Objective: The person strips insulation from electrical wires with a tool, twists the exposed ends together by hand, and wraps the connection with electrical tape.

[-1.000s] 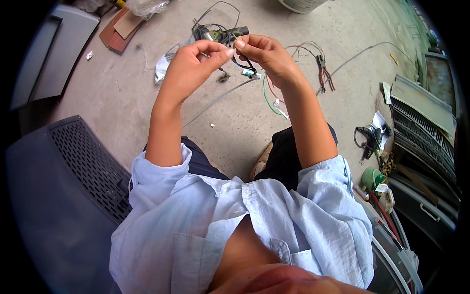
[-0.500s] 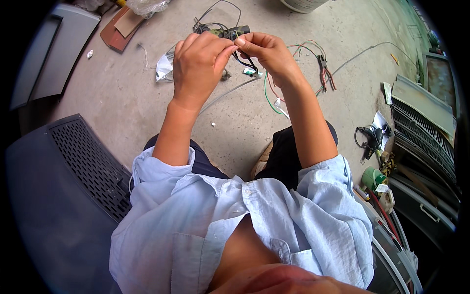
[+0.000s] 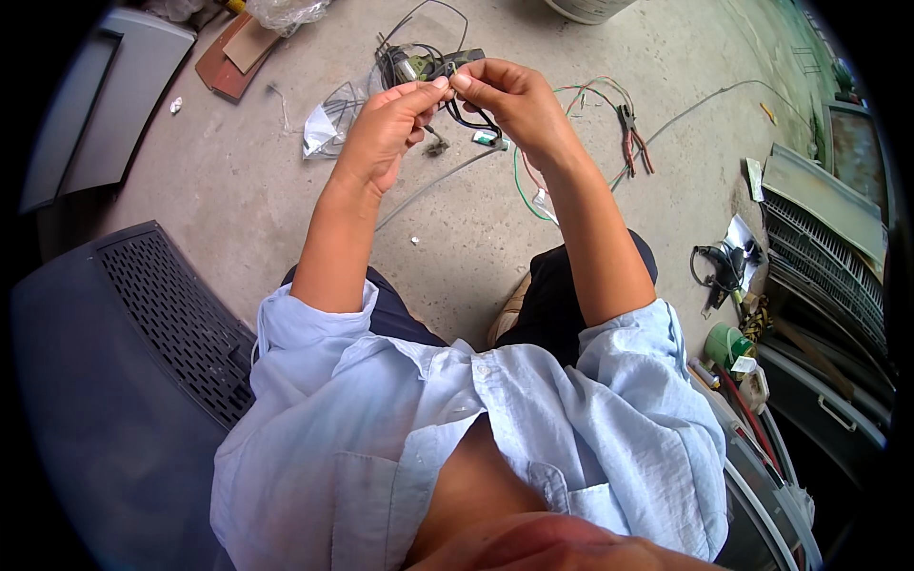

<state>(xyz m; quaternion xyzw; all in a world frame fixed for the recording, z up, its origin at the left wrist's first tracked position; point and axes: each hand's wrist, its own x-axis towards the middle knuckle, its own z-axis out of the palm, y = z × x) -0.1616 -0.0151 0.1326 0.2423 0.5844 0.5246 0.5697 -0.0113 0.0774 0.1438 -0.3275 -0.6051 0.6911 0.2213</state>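
Observation:
Above the concrete floor, both my hands meet fingertip to fingertip. My left hand [image 3: 388, 128] is closed in a pinch, thumb against forefinger. My right hand [image 3: 522, 107] also pinches, holding the ends of black wires [image 3: 487, 124] that loop down below the fingers. These wires come out of a grey cable [image 3: 440, 188] running across the floor. The fingertips hide most of the join between the hands. Just beyond them lies a green and black power tool [image 3: 409, 67] with a dark cord.
Red-handled pliers [image 3: 628, 138] lie at the right beside thin red and green wires [image 3: 519, 176]. A crumpled white wrapper [image 3: 319, 131] is left of my hands. A dark perforated panel [image 3: 176, 314] stands at my left, and a green container [image 3: 725, 344] among clutter at my right.
My left hand has turned and lowered slightly, so its thumb and palm side now show and the power tool is more visible. My right hand has shifted slightly left, still pinching the wires.

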